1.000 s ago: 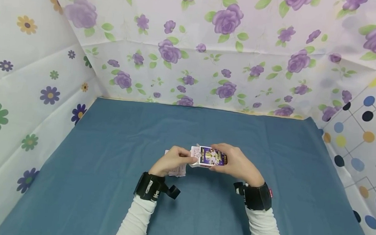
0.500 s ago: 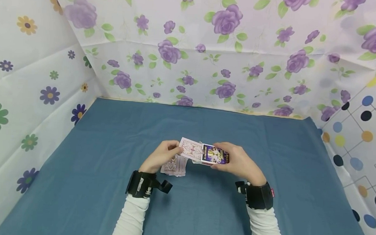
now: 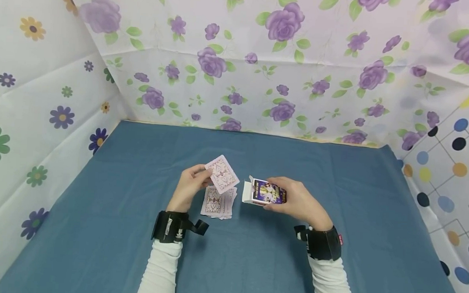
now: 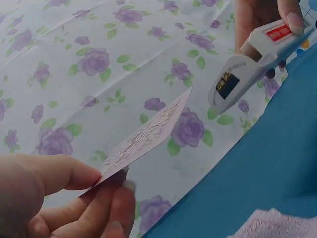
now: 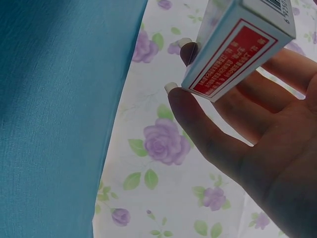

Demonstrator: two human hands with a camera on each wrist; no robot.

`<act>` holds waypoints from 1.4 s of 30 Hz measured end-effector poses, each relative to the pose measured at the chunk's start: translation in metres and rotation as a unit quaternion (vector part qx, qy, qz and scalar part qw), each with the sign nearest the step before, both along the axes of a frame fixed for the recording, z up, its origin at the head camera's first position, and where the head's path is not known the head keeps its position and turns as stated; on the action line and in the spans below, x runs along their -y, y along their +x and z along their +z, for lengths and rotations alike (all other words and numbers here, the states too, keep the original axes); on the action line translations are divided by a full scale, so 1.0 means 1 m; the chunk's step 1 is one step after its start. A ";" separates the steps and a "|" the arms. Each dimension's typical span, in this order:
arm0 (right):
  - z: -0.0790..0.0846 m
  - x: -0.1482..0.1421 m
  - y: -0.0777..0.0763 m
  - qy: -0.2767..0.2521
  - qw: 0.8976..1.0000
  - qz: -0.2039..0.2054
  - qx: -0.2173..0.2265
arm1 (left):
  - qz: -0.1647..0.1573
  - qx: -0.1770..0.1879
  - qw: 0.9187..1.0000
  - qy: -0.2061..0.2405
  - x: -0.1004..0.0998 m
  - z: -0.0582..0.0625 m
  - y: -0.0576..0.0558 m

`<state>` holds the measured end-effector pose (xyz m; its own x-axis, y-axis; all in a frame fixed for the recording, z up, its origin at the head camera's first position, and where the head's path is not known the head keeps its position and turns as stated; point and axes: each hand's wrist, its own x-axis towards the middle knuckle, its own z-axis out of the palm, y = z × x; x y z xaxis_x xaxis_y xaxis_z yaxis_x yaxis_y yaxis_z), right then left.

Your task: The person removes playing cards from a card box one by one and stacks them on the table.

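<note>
My left hand pinches a playing card by its corner, with the patterned pink back facing up; in the left wrist view the card looks thin and tilted. Whether it is one card or a few together I cannot tell. Just below it, a loose stack of cards lies on the table. To the right, my right hand grips a purple and white card box held sideways above the cloth. The box's flap end points left and its lid hangs open. The right wrist view shows its red-labelled narrow side.
A blue cloth covers the table. Behind it stands a white backdrop with purple roses. Patterned sheets also hang at the left and right sides. Each wrist wears a black strap.
My left hand has drawn the card out of the box and moved left with it, above the stack. The right hand with the box has barely moved.
</note>
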<state>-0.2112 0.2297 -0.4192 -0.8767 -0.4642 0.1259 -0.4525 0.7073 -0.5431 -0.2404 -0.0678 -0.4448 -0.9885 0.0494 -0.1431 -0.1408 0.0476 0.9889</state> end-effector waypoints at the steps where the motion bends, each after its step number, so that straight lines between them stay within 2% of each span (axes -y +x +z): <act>1: 0.000 0.000 0.000 0.001 1.000 0.000 0.001 | 0.008 0.002 1.000 -0.007 0.001 -0.001 0.000; 4: 0.000 0.000 -0.001 0.003 1.000 0.001 0.001 | 0.019 0.008 0.999 -0.044 0.002 -0.006 -0.001; 7: -0.001 0.000 -0.001 0.006 1.000 0.001 0.002 | 0.014 0.011 0.994 -0.105 0.005 -0.012 0.000; 12: -0.002 0.002 -0.001 0.006 1.000 0.004 0.008 | 0.024 0.026 0.977 -0.212 0.006 -0.022 0.001; 15: -0.004 0.002 -0.001 0.005 1.000 0.004 0.011 | 0.039 0.036 0.965 -0.256 0.004 -0.026 0.000; 22: -0.007 0.003 -0.003 0.014 1.000 0.005 0.015 | 0.063 0.032 0.943 -0.326 -0.003 -0.029 0.001; 26: -0.007 0.005 -0.003 0.018 1.000 0.008 0.016 | 0.065 0.014 0.938 -0.341 -0.006 -0.028 0.003; 28: -0.007 0.005 -0.003 0.019 1.000 0.009 0.016 | 0.050 -0.028 0.941 -0.334 -0.008 -0.027 0.004; 30: -0.007 0.005 -0.003 0.019 1.000 0.010 0.017 | 0.019 -0.082 0.949 -0.304 -0.012 -0.022 0.005; 32: -0.007 0.005 -0.003 0.018 1.000 0.010 0.017 | -0.032 -0.137 0.958 -0.250 -0.018 -0.016 0.006; 33: -0.007 0.004 -0.003 0.016 1.000 0.011 0.018 | -0.063 -0.162 0.960 -0.221 -0.022 -0.013 0.007; 35: -0.007 0.005 -0.003 0.012 1.000 0.012 0.018 | -0.117 -0.190 0.958 -0.179 -0.031 -0.007 0.008; 37: -0.007 0.005 -0.003 0.008 1.000 0.013 0.018 | -0.158 -0.204 0.952 -0.166 -0.041 -0.003 0.011; 40: -0.006 0.006 -0.002 0.002 1.000 0.019 0.015 | -0.174 -0.215 0.940 -0.202 -0.053 -0.002 0.015; 42: -0.005 0.006 -0.001 -0.001 1.000 0.022 0.014 | -0.169 -0.208 0.938 -0.222 -0.058 -0.002 0.016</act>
